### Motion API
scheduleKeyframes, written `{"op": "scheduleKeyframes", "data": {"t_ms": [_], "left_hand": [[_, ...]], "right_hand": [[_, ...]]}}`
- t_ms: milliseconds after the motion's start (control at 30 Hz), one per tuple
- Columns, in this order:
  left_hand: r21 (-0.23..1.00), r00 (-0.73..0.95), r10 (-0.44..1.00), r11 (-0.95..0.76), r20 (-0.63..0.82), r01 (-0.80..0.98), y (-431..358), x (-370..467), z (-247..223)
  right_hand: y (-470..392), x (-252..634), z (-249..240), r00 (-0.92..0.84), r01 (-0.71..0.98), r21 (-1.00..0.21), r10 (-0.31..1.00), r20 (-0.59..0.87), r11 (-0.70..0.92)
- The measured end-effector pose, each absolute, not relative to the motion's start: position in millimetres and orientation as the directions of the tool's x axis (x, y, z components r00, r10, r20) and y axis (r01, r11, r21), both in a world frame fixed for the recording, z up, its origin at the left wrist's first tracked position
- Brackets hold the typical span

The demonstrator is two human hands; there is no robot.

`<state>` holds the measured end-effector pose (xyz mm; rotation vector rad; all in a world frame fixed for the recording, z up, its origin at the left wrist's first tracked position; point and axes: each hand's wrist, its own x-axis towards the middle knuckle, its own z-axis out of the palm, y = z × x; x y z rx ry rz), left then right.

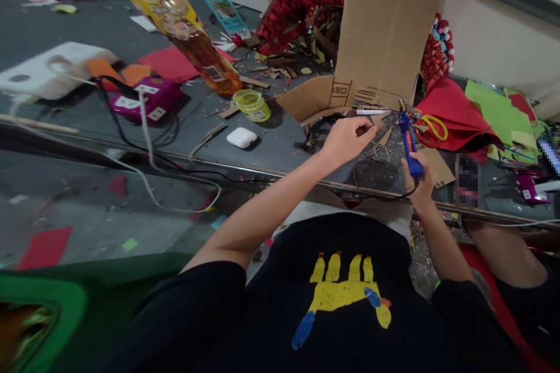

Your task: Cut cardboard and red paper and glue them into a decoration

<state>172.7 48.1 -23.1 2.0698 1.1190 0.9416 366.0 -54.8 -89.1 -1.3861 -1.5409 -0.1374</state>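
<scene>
My left hand (347, 141) is held over the dark table with its fingers curled and the tips together; anything between them is too small to make out. A white marker (371, 112) lies just beyond it, among thin cardboard scraps (385, 137). My right hand (420, 178) is wrapped round the handle of a blue glue gun (409, 148), whose brass tip points up and away from me. Its cable runs down past my wrist. Behind both hands a tall cardboard sheet (389, 23) stands upright, with a bent cardboard piece (317, 99) at its foot.
To the left are an earphone case (242, 138), a yellow-green tub (252, 106), two bottles, a purple socket block (149, 100) and loose cables. Yellow-handled scissors (434, 128), red sheets (455, 108) and green sheets (503, 111) lie right. Another person's leg (507, 247) shows below.
</scene>
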Motion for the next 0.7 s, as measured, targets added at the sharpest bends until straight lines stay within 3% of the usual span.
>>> {"op": "scheduleKeyframes", "data": {"t_ms": [100, 200, 500, 700], "left_hand": [[0.755, 0.4, 0.872, -0.458, 0.281, 0.47, 51.0, 170.0, -29.9], [0.746, 0.41, 0.87, -0.462, 0.275, 0.48, 51.2, 168.9, -35.6], [0.813, 0.527, 0.822, -0.45, 0.215, 0.37, 5.6, 175.5, -41.6], [0.919, 0.617, 0.781, -0.305, 0.091, 0.25, -29.3, 189.3, -48.9]], "right_hand": [[-54.5, 357.0, -86.1, 0.349, 0.567, -0.77, 0.762, 0.546, 0.293], [-53.4, 350.9, -84.5, 0.415, 0.321, -0.9, 0.811, 0.414, 0.295], [-53.8, 351.6, -84.5, 0.261, 0.044, -0.944, 0.908, 0.327, 0.327], [-47.5, 345.4, -88.5, 0.346, 0.195, -0.949, 0.888, 0.302, 0.247]]}}
